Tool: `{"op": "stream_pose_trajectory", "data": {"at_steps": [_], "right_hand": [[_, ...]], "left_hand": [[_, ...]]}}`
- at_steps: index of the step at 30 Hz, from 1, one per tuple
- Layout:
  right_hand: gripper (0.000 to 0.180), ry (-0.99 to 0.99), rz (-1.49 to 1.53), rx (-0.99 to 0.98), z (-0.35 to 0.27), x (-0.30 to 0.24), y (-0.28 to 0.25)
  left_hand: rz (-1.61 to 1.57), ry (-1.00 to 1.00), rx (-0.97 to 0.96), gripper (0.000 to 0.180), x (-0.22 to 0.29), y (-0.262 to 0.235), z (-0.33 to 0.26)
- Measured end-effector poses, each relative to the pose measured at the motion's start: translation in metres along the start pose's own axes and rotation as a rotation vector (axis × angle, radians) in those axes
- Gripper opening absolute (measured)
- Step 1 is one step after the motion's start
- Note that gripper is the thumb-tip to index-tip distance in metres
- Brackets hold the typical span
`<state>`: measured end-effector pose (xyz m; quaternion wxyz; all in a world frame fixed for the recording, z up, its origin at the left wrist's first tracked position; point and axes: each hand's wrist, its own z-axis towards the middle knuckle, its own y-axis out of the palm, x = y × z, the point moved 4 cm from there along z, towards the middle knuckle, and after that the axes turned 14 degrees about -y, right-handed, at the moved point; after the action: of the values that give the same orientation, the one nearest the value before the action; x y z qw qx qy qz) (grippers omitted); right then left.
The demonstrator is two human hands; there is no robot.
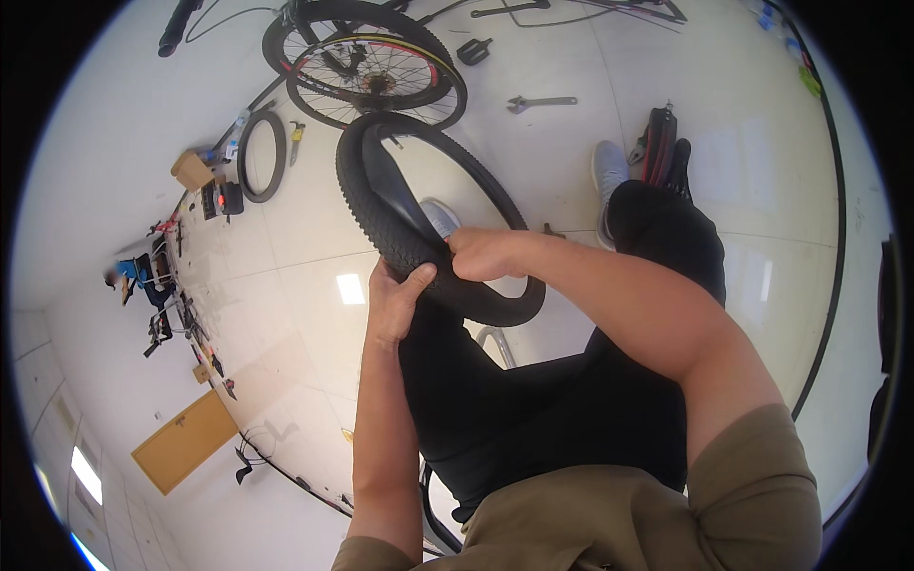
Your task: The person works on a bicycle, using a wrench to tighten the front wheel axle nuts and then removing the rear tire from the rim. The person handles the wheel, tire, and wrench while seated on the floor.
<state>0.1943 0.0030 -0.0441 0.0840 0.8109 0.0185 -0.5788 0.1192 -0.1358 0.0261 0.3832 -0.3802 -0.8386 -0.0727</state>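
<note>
A black knobby bicycle tyre (354, 190) stands tilted in front of my knees, its near end close to my left thigh. A smooth black inner tube (388, 181) lies along the tyre's left inner side, and a thin valve stem shows near the top. My left hand (395, 297) grips the tyre's near left wall, thumb over the tread. My right hand (484, 255) is closed inside the tyre's opening, where the tube runs down to its fingers. The fingertips are hidden between tube and tyre.
A wheel with a sprocket cassette (379, 84) lies beyond the tyre, by a bicycle. An adjustable wrench (543, 102), a pedal (473, 51) and a red-and-black floor pump (659, 143) are on the floor. Another tyre (262, 157) and a hammer (296, 143) lie left; a person (143, 271) is farther off.
</note>
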Motion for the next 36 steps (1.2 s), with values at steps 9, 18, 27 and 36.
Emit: {"op": "stream_pose_trajectory", "data": {"at_steps": [9,18,27,36], "right_hand": [[0.025,-0.104,0.51,0.342,-0.003,-0.036,-0.027],[0.022,-0.133,0.395,0.292,-0.001,-0.03,-0.023],[0.033,0.059,0.425,0.244,-0.009,-0.032,-0.02],[0.016,0.035,0.4,0.415,-0.01,-0.028,-0.022]], "left_hand": [[-0.178,-0.004,-0.047,0.054,-0.016,0.012,-0.009],[-0.182,-0.01,-0.152,0.062,-0.005,-0.001,-0.017],[-0.323,-0.184,-0.131,0.044,0.042,-0.017,0.011],[-0.386,-0.207,-0.177,0.035,0.026,-0.029,0.019]]}}
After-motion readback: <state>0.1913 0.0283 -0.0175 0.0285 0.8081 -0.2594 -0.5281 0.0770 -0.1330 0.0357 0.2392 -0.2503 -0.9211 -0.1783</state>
